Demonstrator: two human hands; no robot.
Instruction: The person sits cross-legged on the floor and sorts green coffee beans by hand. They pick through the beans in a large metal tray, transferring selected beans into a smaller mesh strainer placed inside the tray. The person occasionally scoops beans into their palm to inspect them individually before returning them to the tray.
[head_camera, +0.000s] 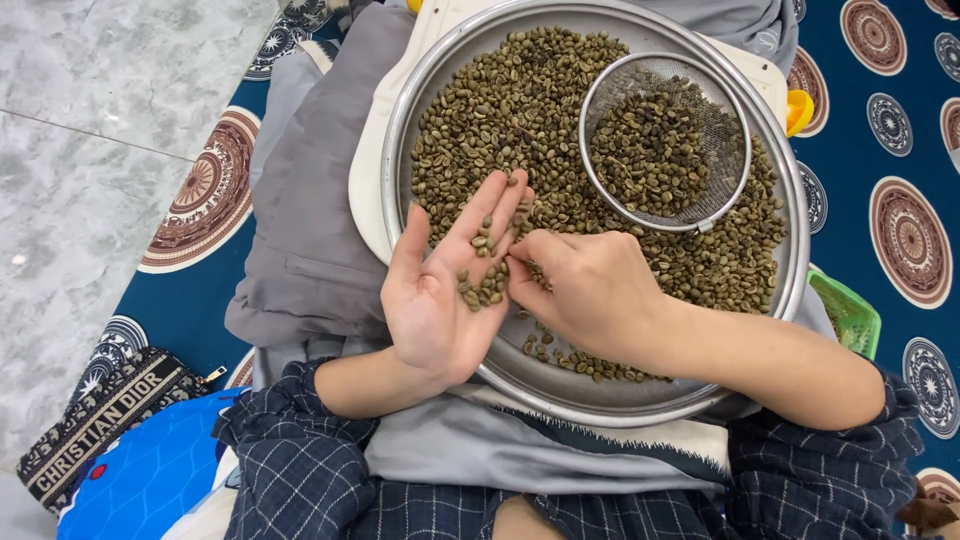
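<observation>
Checked sleeves (300, 470) frame the left hand (440, 290), palm up, fingers wide, cradling beans (483, 288); the right hand (585, 290) pinches among them, over the bean-filled metal tray (790, 300) holding a sieve (665, 140).

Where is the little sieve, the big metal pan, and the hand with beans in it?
Wire sieve (728, 120), head view, on its bare mesh wall at the right.
Big metal pan (560, 385), head view, on the bare rim nearest the person.
Left hand (440, 300), head view, on the open palm beside the beans.
</observation>
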